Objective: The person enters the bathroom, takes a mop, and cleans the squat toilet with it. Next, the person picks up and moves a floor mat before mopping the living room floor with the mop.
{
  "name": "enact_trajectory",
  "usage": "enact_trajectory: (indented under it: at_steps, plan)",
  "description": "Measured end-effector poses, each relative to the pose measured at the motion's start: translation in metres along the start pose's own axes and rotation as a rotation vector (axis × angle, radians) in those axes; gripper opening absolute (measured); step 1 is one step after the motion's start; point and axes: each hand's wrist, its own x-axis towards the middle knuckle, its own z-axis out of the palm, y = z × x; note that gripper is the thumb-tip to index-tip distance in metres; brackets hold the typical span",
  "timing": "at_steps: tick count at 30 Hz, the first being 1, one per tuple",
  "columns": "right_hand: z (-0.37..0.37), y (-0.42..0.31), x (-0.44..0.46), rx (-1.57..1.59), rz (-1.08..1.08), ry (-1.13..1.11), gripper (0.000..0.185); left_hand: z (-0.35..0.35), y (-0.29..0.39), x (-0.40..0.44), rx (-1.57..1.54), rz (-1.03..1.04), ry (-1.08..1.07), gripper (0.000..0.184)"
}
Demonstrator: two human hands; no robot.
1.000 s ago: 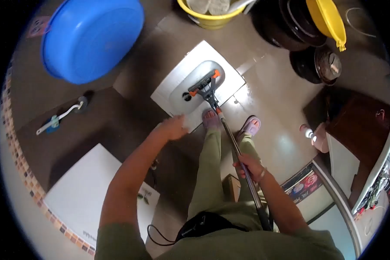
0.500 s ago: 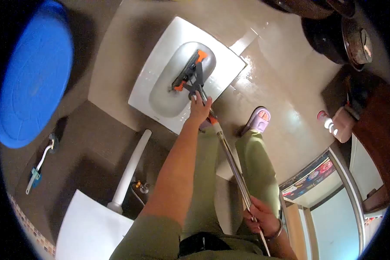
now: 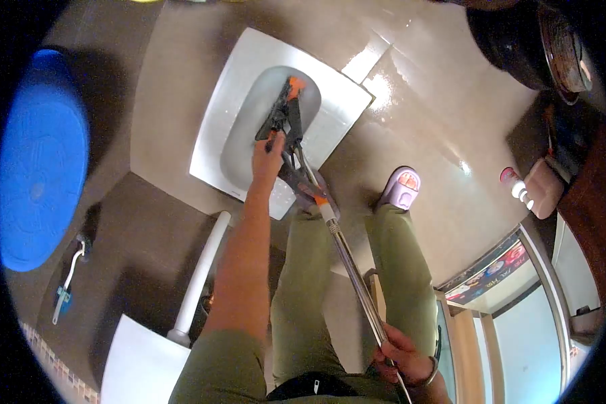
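Note:
A long-handled mop (image 3: 353, 266) with a steel pole and a dark, orange-ended head (image 3: 279, 111) slants across the view. Its head is over the basin of a white squat toilet (image 3: 212, 128). My left hand (image 3: 268, 160) is closed on the near end of the mop head, over the toilet's near side. Lower down, my right hand (image 3: 402, 353) wraps round the pole close to my body. The fingertips of my left hand are partly hidden by the head.
A blue round lid (image 3: 44, 182) stands at the left, with a white-handled brush (image 3: 67, 279) below it. A white pipe (image 3: 205, 276) runs to a white cistern (image 3: 145, 363). Wet floor (image 3: 444, 148) shines at the right, near my slippered foot (image 3: 402, 188). Dark pots (image 3: 512, 50) sit top right.
My left hand has moved from the linkage at the pole's lower end to the near end of the mop head. My right hand keeps its hold on the pole. The view has shifted slightly.

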Motion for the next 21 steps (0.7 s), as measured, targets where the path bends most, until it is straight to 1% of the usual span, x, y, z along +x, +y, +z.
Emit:
enact_trajectory:
  at_steps: [1, 3, 5, 6, 7, 8, 10, 11, 13, 14, 16, 17, 18, 19, 20, 21]
  plan:
    - [-0.006, 0.004, 0.000, -0.004, -0.006, -0.012, 0.053, -0.015, -0.003, -0.007, -0.070, 0.009, 0.069, 0.053]
    - [-0.023, 0.014, 0.001, -0.023, -0.013, -0.064, 0.053, -0.051, -0.024, -0.013, 0.020, -0.087, -0.015, 0.052]
    - [-0.028, 0.013, 0.000, -0.091, -0.044, -0.080, 0.053, -0.085, 0.005, -0.068, -0.133, -0.077, 0.027, 0.051]
    - [-0.029, 0.015, 0.000, -0.150, -0.069, -0.082, 0.053, -0.102, 0.015, -0.093, -0.116, -0.106, -0.064, 0.049]
    - [-0.030, 0.014, 0.004, -0.102, -0.061, -0.086, 0.052, -0.115, 0.024, -0.112, -0.104, -0.130, -0.151, 0.047]
    - [-0.032, 0.012, 0.003, -0.111, -0.068, -0.094, 0.052, -0.122, 0.031, -0.130, -0.107, -0.121, -0.140, 0.047]
    - [-0.035, 0.011, -0.007, -0.022, 0.004, -0.178, 0.051, -0.130, 0.046, -0.164, -0.149, -0.073, -0.305, 0.044]
    - [-0.037, 0.014, -0.018, -0.163, -0.024, -0.159, 0.048, -0.137, 0.067, -0.174, -0.164, -0.059, -0.296, 0.044]
    - [-0.043, 0.031, -0.056, -0.241, -0.002, -0.104, 0.047, -0.152, 0.103, -0.204, 0.010, 0.175, -0.423, 0.042]
    - [-0.046, 0.040, -0.075, -0.310, 0.021, -0.063, 0.046, -0.157, 0.108, -0.212, 0.003, 0.186, -0.411, 0.042]
    - [-0.067, 0.068, -0.120, -0.327, 0.048, -0.076, 0.040, -0.176, 0.115, -0.229, -0.437, 0.207, -0.749, 0.045]
    - [-0.052, 0.067, -0.141, -0.344, 0.052, -0.087, 0.040, -0.179, 0.126, -0.236, -0.632, 0.260, -0.859, 0.049]
    - [-0.031, 0.062, -0.164, -0.488, -0.017, -0.049, 0.042, -0.184, 0.131, -0.250, -0.636, 0.265, -0.844, 0.049]
    - [-0.020, 0.064, -0.181, -0.625, -0.094, -0.006, 0.044, -0.188, 0.137, -0.262, -0.661, 0.170, -0.862, 0.050]
    - [-0.030, 0.078, -0.182, -0.629, -0.109, -0.005, 0.044, -0.190, 0.145, -0.272, -0.682, 0.080, -0.884, 0.051]
    - [-0.050, 0.097, -0.172, -0.771, -0.206, -0.053, 0.044, -0.188, 0.143, -0.286, -0.658, 0.057, -0.822, 0.050]
